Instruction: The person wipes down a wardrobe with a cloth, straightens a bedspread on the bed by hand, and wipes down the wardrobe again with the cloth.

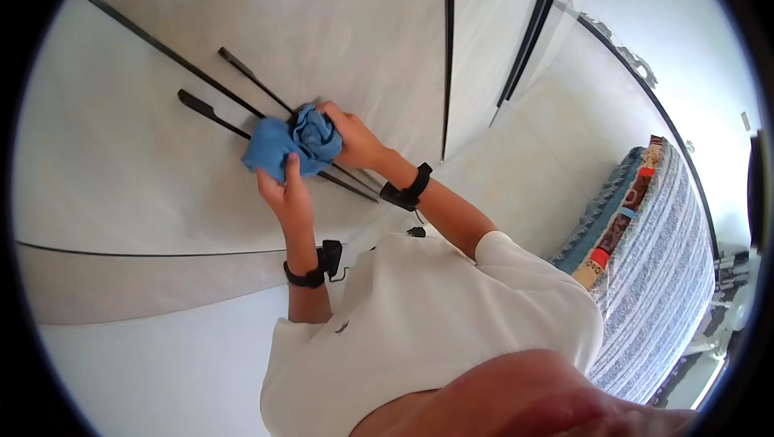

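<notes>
A blue cloth (270, 147) is bunched between my two hands, against two long black door handles (211, 111) on a glossy beige cabinet front. My left hand (286, 195) grips the cloth's lower left part, its thumb lying on top; the cloth wraps over the middle of the lower handle there. On the other side, my right hand (352, 139) is closed on a crumpled bundle of the same cloth, over the upper handle. Several of my fingers are hidden behind the fabric. The handle ends stick out on either side of the cloth.
The beige cabinet doors (129, 155) meet at a dark diagonal seam between the handles. A pale tiled floor (516, 171) shows to the right. Beyond it stands a bed or padded seat with a striped grey-blue cover (653, 268). Each wrist wears a black strap (306, 277) with a small device.
</notes>
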`<action>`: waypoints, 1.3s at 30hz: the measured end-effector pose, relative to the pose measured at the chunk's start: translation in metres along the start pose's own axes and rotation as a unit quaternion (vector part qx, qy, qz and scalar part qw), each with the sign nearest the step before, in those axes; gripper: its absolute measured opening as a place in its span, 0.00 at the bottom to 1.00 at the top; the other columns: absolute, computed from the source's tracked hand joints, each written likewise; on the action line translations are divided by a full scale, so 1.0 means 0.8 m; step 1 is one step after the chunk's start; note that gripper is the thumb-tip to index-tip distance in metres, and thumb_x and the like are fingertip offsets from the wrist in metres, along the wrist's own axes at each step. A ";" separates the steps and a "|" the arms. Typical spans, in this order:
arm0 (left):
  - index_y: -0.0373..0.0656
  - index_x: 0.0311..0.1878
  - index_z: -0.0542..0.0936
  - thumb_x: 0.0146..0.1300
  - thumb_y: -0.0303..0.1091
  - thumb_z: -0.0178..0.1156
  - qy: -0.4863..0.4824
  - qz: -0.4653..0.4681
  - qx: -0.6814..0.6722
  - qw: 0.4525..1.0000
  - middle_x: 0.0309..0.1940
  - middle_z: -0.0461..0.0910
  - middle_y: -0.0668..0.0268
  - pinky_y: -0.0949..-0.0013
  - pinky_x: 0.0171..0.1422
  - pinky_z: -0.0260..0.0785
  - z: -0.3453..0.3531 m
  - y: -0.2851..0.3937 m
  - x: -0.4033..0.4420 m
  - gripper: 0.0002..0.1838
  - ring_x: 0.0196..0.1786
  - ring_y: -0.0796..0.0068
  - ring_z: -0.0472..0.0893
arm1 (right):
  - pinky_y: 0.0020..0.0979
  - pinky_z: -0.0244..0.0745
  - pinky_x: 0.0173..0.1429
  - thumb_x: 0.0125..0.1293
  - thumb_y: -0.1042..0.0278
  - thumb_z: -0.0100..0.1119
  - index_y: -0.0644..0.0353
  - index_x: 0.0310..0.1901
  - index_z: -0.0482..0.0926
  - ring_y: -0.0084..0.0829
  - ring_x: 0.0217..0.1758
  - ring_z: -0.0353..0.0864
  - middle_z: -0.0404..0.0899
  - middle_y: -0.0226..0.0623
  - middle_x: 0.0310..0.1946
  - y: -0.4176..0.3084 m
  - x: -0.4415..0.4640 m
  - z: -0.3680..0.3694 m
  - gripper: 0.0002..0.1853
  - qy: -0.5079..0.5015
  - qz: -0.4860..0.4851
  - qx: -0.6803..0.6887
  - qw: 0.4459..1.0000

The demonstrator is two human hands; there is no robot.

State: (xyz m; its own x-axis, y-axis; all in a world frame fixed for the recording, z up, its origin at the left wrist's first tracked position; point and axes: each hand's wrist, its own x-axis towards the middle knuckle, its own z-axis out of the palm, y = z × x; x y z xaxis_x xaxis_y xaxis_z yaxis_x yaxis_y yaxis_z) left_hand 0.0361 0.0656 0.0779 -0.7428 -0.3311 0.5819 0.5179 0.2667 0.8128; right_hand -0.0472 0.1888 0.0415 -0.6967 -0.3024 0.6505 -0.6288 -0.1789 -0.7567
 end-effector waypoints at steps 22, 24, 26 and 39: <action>0.29 0.54 0.67 0.60 0.29 0.53 -0.355 0.053 0.146 0.922 0.52 0.68 0.44 0.55 0.61 0.58 -0.011 -0.152 -0.112 0.20 0.54 0.46 0.69 | 0.36 0.72 0.48 0.46 0.70 0.63 0.55 0.50 0.73 0.45 0.45 0.73 0.73 0.40 0.41 0.097 -0.135 -0.008 0.24 0.001 0.176 -0.156 0.972; 0.32 0.48 0.72 0.52 0.29 0.61 -0.430 0.217 0.165 0.861 0.47 0.74 0.48 0.51 0.57 0.62 -0.009 -0.149 -0.076 0.20 0.51 0.47 0.72 | 0.33 0.71 0.48 0.47 0.71 0.63 0.54 0.51 0.73 0.44 0.45 0.73 0.73 0.39 0.42 0.085 -0.106 -0.017 0.25 0.018 0.146 -0.181 0.972; 0.32 0.43 0.74 0.51 0.29 0.62 -0.349 0.222 0.223 0.883 0.44 0.75 0.50 0.52 0.56 0.64 0.005 -0.129 -0.046 0.16 0.49 0.48 0.74 | 0.31 0.71 0.46 0.45 0.70 0.66 0.50 0.53 0.74 0.40 0.41 0.72 0.72 0.38 0.40 0.071 -0.063 -0.022 0.28 0.054 0.031 -0.236 0.970; 0.30 0.52 0.68 0.55 0.31 0.60 -0.194 0.154 0.221 0.943 0.46 0.74 0.48 0.59 0.56 0.64 0.135 -0.146 -0.005 0.23 0.50 0.51 0.75 | 0.32 0.68 0.48 0.47 0.68 0.64 0.28 0.54 0.75 0.37 0.38 0.71 0.69 0.34 0.39 0.092 -0.029 -0.102 0.30 0.120 -0.035 -0.381 0.916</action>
State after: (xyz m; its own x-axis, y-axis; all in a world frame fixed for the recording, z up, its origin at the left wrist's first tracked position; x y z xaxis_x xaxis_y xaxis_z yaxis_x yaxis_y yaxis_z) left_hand -0.0674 0.1331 -0.0221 -0.7300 0.1563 0.6653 0.5701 0.6761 0.4667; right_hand -0.1056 0.2593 -0.0242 -0.6434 -0.0849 0.7608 -0.6700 0.5432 -0.5060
